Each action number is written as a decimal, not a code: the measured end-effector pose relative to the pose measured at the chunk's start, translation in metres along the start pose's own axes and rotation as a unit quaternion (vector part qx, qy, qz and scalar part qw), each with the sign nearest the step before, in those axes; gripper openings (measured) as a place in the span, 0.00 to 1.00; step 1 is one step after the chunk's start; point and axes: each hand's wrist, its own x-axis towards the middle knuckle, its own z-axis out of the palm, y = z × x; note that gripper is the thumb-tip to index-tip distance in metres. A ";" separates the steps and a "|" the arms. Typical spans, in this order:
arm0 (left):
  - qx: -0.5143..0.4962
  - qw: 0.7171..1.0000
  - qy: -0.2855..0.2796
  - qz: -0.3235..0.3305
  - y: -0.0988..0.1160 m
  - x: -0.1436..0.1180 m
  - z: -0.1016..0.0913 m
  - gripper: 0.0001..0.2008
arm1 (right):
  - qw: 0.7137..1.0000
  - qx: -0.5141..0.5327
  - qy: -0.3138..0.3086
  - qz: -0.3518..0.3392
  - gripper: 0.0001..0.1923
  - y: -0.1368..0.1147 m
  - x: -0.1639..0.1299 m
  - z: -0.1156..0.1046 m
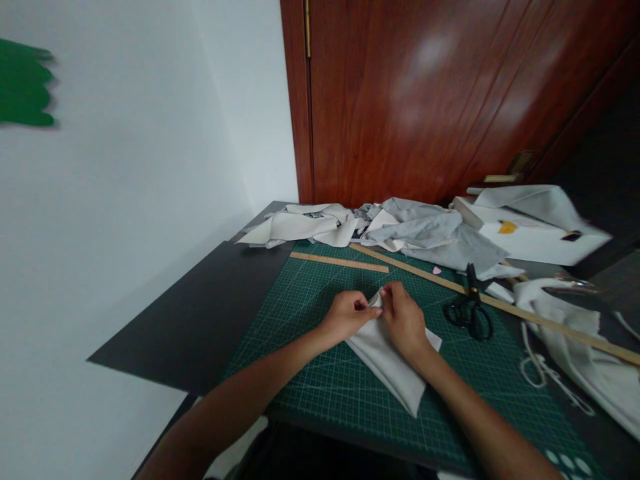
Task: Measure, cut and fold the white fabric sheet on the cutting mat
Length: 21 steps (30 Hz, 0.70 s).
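A folded piece of off-white fabric lies on the green cutting mat. Its far edge is raised a little between my two hands. My left hand pinches that edge from the left, thumb and fingers closed on it. From the right, my right hand grips the same edge close by, its fingertips almost meeting those of the left. The near corner of the fabric points toward me and rests flat on the mat. What lies between the fingertips is partly hidden.
Black scissors lie right of my hands. Beyond are a short wooden ruler and a long wooden ruler. Fabric scraps are heaped at the back, beside a white box. More cloth and white cord lie right.
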 end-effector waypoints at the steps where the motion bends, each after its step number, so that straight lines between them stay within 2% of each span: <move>1: 0.009 1.000 0.001 0.014 0.000 0.000 0.000 0.14 | 1.000 -0.011 0.003 -0.008 0.10 0.000 0.000 0.000; 5: 0.041 0.998 0.002 0.039 -0.003 0.000 0.000 0.12 | 0.999 -0.046 -0.002 -0.021 0.10 0.001 0.001 0.001; 7: 0.033 0.999 -0.005 0.005 -0.005 0.002 0.000 0.12 | 0.998 -0.062 -0.008 -0.015 0.10 0.004 0.002 0.002; 9: -0.008 0.999 -0.041 -0.031 -0.006 0.003 0.000 0.12 | 0.998 -0.060 -0.020 -0.010 0.10 0.007 0.003 0.004; 11: -0.068 0.994 -0.074 -0.043 -0.006 0.004 0.000 0.13 | 0.998 -0.035 -0.041 -0.015 0.08 0.009 0.003 0.005; 14: -0.116 0.990 -0.073 -0.037 -0.003 0.003 -0.002 0.18 | 0.995 0.035 -0.079 -0.040 0.05 0.007 0.001 0.005; 18: -0.073 0.996 -0.044 -0.035 -0.003 0.004 -0.004 0.21 | 0.987 0.111 -0.099 -0.063 0.07 0.001 0.001 0.003; 21: -0.062 0.998 -0.025 -0.020 -0.006 0.007 -0.005 0.18 | 0.976 0.179 -0.102 -0.071 0.05 0.000 0.004 0.003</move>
